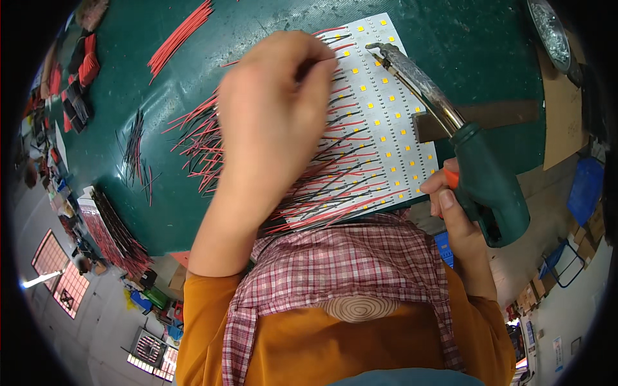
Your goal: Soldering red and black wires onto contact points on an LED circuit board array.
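My left hand [273, 109] is over the far left part of a white LED board [402, 138], its fingers curled into a pinch. What sits between the fingertips is too small to make out; thin wire ends show close by. Red and black wires [206, 145] fan out leftward from the board, partly hidden beneath this hand. My right hand [460, 209] is wrapped round the green handle of a soldering gun [492, 180] with an orange trigger. Its metal tip reaches over the board's far right portion, a short way right of my left fingers.
Loose red wires [180, 38] and a small heap of black wires [133, 148] lie on the green table mat [193, 71]. A dark flat bar [489, 119] lies by the board's right edge. Wired boards [106, 225] are stacked near left; a metal dish [550, 35] stands far right.
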`<state>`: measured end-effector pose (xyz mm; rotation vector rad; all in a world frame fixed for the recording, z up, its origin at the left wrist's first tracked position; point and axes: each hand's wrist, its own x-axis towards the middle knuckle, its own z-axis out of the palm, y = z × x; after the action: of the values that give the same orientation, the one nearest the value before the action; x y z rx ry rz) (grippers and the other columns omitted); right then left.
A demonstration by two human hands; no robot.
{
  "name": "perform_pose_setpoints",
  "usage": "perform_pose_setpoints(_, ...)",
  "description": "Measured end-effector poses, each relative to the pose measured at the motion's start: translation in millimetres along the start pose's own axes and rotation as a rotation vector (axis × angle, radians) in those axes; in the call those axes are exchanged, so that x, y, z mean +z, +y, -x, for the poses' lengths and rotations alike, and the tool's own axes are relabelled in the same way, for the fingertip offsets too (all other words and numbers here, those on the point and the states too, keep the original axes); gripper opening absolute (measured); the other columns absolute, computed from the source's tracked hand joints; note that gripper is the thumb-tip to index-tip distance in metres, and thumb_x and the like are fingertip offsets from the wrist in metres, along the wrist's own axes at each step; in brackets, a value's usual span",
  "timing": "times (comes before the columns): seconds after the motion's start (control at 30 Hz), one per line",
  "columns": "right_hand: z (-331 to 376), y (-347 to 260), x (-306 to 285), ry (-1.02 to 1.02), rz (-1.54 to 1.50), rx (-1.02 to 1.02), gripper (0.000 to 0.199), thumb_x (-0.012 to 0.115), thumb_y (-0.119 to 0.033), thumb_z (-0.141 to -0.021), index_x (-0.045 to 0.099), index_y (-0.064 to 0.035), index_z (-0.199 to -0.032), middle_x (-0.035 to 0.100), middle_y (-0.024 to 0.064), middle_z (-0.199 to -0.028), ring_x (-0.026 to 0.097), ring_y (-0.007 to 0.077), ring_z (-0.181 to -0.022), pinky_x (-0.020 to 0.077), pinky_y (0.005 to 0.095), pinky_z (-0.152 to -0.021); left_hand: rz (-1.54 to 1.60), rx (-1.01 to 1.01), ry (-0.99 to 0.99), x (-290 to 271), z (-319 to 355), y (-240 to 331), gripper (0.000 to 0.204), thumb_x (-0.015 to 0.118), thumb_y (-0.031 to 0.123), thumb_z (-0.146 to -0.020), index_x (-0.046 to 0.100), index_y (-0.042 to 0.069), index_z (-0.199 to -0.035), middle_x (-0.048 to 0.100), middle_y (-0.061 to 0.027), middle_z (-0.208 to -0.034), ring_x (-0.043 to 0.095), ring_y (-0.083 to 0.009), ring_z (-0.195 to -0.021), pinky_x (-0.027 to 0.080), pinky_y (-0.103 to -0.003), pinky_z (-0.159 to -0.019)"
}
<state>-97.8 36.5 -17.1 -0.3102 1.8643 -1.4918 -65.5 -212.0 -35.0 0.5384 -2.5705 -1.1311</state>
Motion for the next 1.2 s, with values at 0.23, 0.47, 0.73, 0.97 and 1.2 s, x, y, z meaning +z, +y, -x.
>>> perform_pose_setpoints(0.23,-5,-2,-1,-0.021,0.045,0.038,0.015,0.056,0.004,-0.082,0.060,-0.0014,-0.095,0.061,0.0037,-0.085,0.053,0.0084,-0.070,0.0439,0.0226,-0.061,-0.095,-0.049,-0.009,25,-8,-3,0.011,0.064,0.007,-0.079,0.062,-0.004,-0.082,0.063,-0.0067,-0.066,0.058,-0.0099,-0.058,0.046,-0.023,-0.057)
perform_pose_setpoints(0.47,-7,2,0,-0.033,0.223,-0.032,0.014,0.059,0.004,-0.081,0.060,-0.0008,-0.094,0.063,0.0066,-0.087,0.059,0.0146,-0.078,0.0479,0.0276,-0.068,-0.107,-0.069,-0.026,24,-9,-3,0.010,0.064,0.006,-0.077,0.063,-0.003,-0.080,0.063,-0.0076,-0.065,0.059,-0.0117,-0.058,0.047,-0.025,-0.058)
perform_pose_setpoints(0.73,-3,1,0,0.055,0.040,0.064,0.026,0.052,-0.010,-0.086,0.047,0.0020,-0.108,0.059,0.0102,-0.079,0.045,0.0081,-0.058,0.0390,0.0227,-0.054,-0.132,-0.067,-0.021,24,-12,0,0.011,0.064,0.007,-0.077,0.064,-0.003,-0.080,0.064,-0.0092,-0.066,0.061,-0.0141,-0.059,0.048,-0.026,-0.059)
perform_pose_setpoints(0.97,-10,2,-13,0.184,0.280,-0.177,0.033,0.052,0.000,-0.084,0.046,0.0016,-0.116,0.060,0.0120,-0.086,0.049,0.0109,-0.063,0.0412,0.0238,-0.054,-0.152,-0.038,0.000,24,-11,-2,0.014,0.065,0.012,-0.076,0.065,-0.002,-0.079,0.064,-0.0116,-0.066,0.062,-0.0182,-0.058,0.048,-0.029,-0.058)
perform_pose_setpoints(1.2,-44,6,-26,0.175,0.532,-0.499,0.038,0.062,-0.003,-0.082,0.050,-0.0016,-0.118,0.059,0.0148,-0.113,0.056,0.0247,-0.105,0.0493,0.0353,-0.085,-0.410,0.162,0.047,15,7,6,0.027,0.067,0.019,-0.074,0.063,0.007,-0.098,0.061,-0.0112,-0.105,0.057,-0.0279,-0.096,0.044,-0.036,-0.079)
